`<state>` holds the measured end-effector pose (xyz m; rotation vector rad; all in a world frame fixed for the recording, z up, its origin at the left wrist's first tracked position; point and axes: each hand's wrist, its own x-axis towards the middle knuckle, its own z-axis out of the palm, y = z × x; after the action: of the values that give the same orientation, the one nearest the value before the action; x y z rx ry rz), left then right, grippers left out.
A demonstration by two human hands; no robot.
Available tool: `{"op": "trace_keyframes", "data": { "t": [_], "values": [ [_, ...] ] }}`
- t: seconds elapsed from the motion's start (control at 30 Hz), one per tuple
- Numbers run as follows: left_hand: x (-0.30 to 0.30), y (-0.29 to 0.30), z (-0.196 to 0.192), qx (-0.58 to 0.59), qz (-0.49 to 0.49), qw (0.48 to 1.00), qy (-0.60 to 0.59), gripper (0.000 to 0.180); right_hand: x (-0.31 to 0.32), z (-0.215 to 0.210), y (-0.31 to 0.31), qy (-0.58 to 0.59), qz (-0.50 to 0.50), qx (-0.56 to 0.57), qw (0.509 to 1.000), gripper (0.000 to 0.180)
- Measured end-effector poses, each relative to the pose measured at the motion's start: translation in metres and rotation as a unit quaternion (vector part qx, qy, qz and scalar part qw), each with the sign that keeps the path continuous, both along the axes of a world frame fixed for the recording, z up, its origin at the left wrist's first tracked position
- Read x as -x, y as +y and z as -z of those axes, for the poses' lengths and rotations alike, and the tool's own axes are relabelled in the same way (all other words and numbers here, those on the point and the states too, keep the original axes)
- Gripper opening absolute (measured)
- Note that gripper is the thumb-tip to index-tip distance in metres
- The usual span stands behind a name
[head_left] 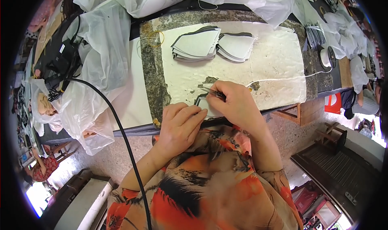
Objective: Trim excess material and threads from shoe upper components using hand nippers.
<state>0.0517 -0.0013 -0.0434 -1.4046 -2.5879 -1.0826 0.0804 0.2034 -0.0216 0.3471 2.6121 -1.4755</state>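
Close to the table's near edge, my left hand [181, 123] presses its fingers on a small pale piece with a black edge [199, 100]. Much of that piece lies under the fingers. My right hand [233, 100] is closed on a small pointed metal tool with a dark grip [214, 92], which looks like snips; its tips point left over the black edge. Beyond the hands sit two stacks of cut pieces, white on top with dark edges: a left stack [196, 44] and a right stack [235, 46].
Under the work lies a worn white board [279, 68]. A white cord [291, 79] runs from a spool [325, 58] towards my right hand. Clear plastic bags [101, 56] crowd the left and far sides. A black cable [117, 117] hangs across the left foreground.
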Motion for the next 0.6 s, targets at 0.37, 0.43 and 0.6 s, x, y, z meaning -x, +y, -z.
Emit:
{"op": "trace_keyframes", "data": {
  "t": [0.37, 0.43, 0.6],
  "values": [
    [0.006, 0.007, 0.002, 0.018, -0.003, 1.000, 0.015, 0.020, 0.001, 0.000, 0.004, -0.008, -0.032, -0.040, 0.999, 0.021],
    [0.004, 0.008, 0.004, 0.030, 0.000, 0.999, 0.019, 0.019, 0.001, 0.000, 0.006, -0.013, -0.034, -0.029, 0.999, 0.020],
    [-0.002, 0.009, 0.006, 0.043, -0.030, 0.998, 0.041, 0.019, 0.001, -0.010, 0.017, -0.014, -0.024, -0.032, 0.999, 0.018]
  ]
}}
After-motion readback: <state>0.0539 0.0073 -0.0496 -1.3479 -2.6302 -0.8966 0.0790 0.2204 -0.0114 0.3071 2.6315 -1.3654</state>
